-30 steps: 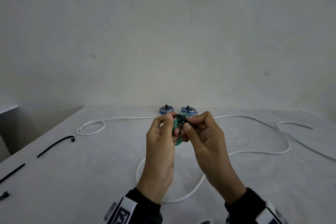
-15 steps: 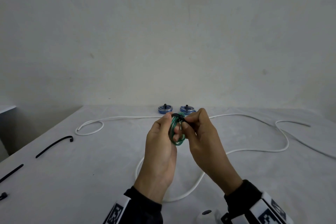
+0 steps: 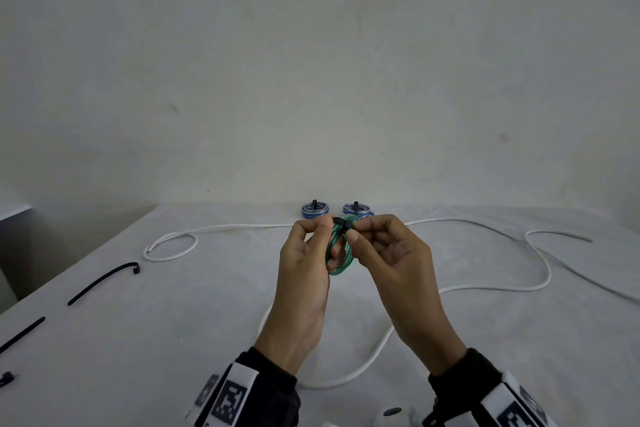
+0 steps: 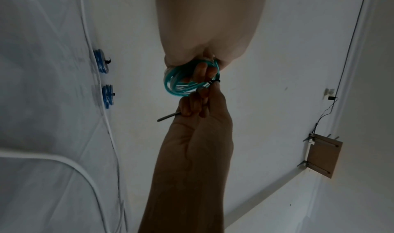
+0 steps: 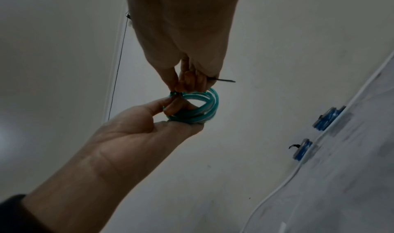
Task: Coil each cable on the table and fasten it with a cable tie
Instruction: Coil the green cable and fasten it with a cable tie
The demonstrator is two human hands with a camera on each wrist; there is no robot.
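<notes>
Green and translucent, the coiled cable (image 3: 339, 253) sits in the air between your two hands, raised above the grey table (image 3: 173, 340) and level with its far edge in the head view. Your left hand (image 3: 304, 274) holds the coil from the left: the thumb and forefinger pinch its top, and at least one finger passes through the ring, as the right wrist view shows. A black cable tie (image 3: 343, 222) wraps the strands at the top of the coil. Your right hand (image 3: 391, 260) pinches the tie right beside that wrap with thumb and forefinger, and the other fingers curl into the palm around the tie's tail (image 4: 168, 118), whose free end pokes out past them in both wrist views.

Behind your hands, against the wall, two blue cable coils (image 3: 315, 211) lie side by side on the table, each with a short black tie end standing up from it. A long white cable (image 3: 540, 284) still lies loose, snaking from a loop on the left, across the back, round the right side and back under your forearms. On the left part of the table lie spare black cable ties (image 3: 100, 282), one curved, one straight near the edge, and a third barely in view at the corner.
</notes>
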